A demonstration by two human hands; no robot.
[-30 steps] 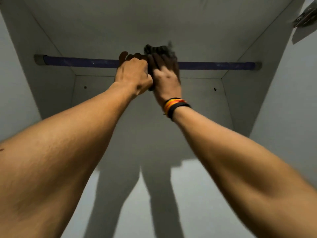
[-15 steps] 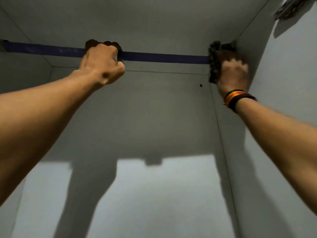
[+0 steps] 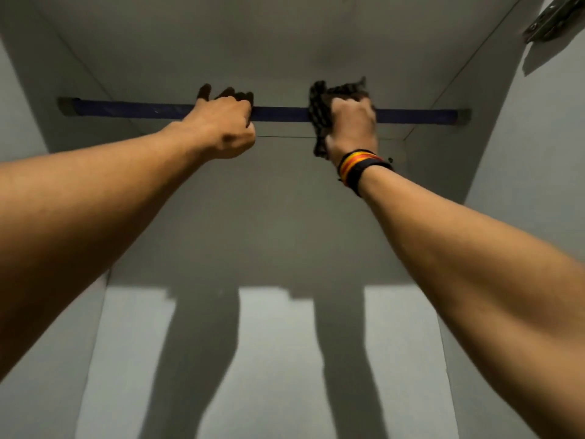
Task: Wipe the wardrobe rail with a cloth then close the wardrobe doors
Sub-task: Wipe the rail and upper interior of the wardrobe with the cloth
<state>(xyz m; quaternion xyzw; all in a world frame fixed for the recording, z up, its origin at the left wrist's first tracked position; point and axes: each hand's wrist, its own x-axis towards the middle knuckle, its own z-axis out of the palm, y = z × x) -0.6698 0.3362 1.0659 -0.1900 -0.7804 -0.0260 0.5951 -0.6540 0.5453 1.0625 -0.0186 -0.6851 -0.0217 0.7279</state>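
Note:
A dark blue wardrobe rail [image 3: 133, 109] runs across the top of the wardrobe from the left wall to the right wall. My left hand [image 3: 223, 126] grips the rail bare, left of its middle. A dark patterned cloth [image 3: 319, 112] is wrapped over the rail right of the middle, and my right hand [image 3: 353, 126] is closed around it. That wrist wears striped bands. The rail under both hands is hidden. No wardrobe door is in view.
Grey wardrobe walls enclose the space: the left side panel [image 3: 28, 99], the right side panel [image 3: 535, 147], the back panel [image 3: 272, 217] and the ceiling [image 3: 285, 36]. A metal hinge [image 3: 550, 20] sits at the top right edge. Arm shadows fall on the back panel.
My right hand has slid the cloth left along the rail, away from the right wall toward the middle. My left hand keeps its grip on the rail.

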